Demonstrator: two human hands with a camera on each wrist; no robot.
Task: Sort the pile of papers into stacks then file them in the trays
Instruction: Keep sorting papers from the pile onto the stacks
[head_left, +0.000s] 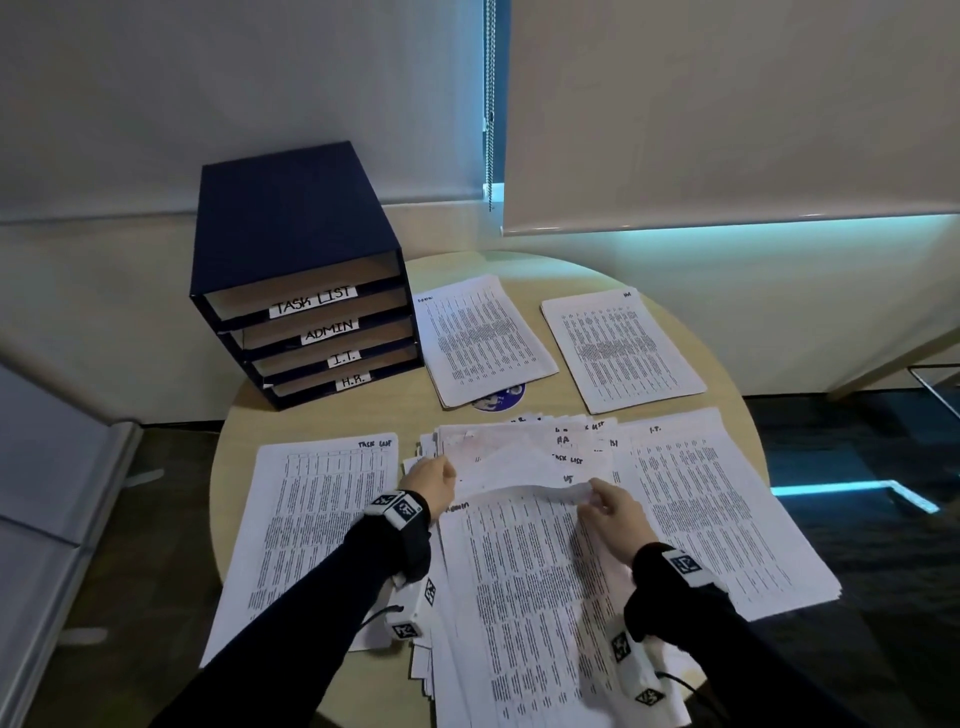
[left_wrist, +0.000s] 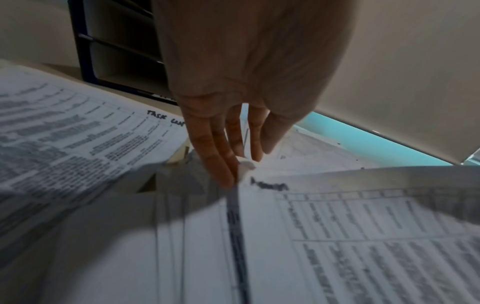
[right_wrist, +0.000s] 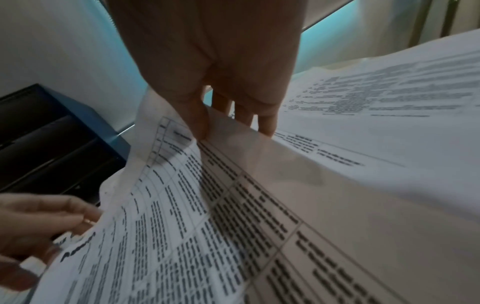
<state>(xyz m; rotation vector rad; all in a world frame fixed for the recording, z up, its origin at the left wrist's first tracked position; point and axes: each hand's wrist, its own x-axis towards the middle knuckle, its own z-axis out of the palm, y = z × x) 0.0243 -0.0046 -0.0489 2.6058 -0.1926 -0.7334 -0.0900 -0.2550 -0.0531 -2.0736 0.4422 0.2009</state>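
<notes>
Both hands pinch one sheet (head_left: 519, 491) at frame centre over the pile (head_left: 519, 597): left hand (head_left: 431, 480), right hand (head_left: 610, 506). I count four stacks, four trays (head_left: 311, 332).

Left wrist: fingers (left_wrist: 221, 164) pinch the corner.

Right wrist: thumb (right_wrist: 197, 117) grips the thin edge; I'd risk tearing it or dragging two.

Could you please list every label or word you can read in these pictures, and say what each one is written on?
"TASK LIST": top tray label
"ADMIN": second tray label
"I.T.": third tray label
"H.R.": bottom tray label
"TASK LIST": corner of near left stack
"I.T.": corner of near right stack
"ADMIN": corner of the sheet both hands lift
Printed table text and the far stacks' corner notes: too small to read.
</notes>
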